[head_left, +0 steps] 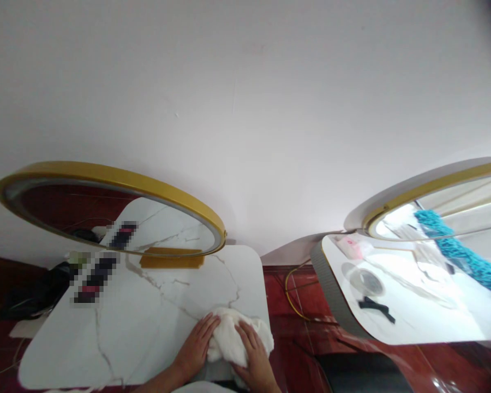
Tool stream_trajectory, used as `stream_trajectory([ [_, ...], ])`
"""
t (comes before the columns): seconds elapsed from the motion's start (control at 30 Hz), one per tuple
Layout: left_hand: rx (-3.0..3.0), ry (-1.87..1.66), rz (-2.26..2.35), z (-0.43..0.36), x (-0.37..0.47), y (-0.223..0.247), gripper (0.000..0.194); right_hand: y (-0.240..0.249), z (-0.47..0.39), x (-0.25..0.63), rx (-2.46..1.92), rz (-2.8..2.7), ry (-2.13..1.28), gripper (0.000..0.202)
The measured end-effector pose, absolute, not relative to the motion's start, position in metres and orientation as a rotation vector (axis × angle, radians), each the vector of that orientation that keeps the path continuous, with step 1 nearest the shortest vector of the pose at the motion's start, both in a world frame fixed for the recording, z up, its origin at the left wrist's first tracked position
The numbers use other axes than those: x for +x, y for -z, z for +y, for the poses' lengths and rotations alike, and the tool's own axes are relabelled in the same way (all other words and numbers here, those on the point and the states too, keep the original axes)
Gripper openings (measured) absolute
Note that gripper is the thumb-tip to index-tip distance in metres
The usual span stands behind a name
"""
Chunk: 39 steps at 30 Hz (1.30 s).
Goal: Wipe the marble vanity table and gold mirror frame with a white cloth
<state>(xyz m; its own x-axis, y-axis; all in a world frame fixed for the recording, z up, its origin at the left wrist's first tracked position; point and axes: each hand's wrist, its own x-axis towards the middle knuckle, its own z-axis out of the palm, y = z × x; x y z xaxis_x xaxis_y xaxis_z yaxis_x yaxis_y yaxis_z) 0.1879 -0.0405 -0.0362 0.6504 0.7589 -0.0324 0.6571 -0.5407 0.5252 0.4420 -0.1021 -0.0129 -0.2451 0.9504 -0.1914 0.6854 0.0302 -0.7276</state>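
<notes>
Laid the left hand (194, 348) and right hand (256, 357) over opposite sides of a bunched white cloth (229, 339), with fingers nearly flat, unpinched. Had it near right on the table (147, 333), longest left to right, touched equally by both.

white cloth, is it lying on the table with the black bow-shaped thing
No, the white cloth is under both hands on the other table, the one at left in the view.
</notes>
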Motion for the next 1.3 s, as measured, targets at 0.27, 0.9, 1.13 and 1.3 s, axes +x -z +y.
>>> stream_trajectory([
  [0.27,2.257,-0.306,1.260,-0.001,0.198,0.041,0.064,0.009,-0.037,0.447,-1.676,-1.991,-0.988,0.076],
  [0.9,2.118,-0.359,1.467,0.129,0.243,0.036,0.062,0.023,0.140,0.450,-1.598,-1.893,-0.740,0.066],
  [1.13,1.987,-0.103,1.523,0.129,0.256,0.020,0.086,0.027,0.140,0.452,-1.589,-1.841,-0.690,0.066],
  [1.3,2.018,0.006,1.436,0.125,0.257,0.008,0.085,0.025,0.123,0.462,-1.580,-1.821,-0.660,0.064],
])
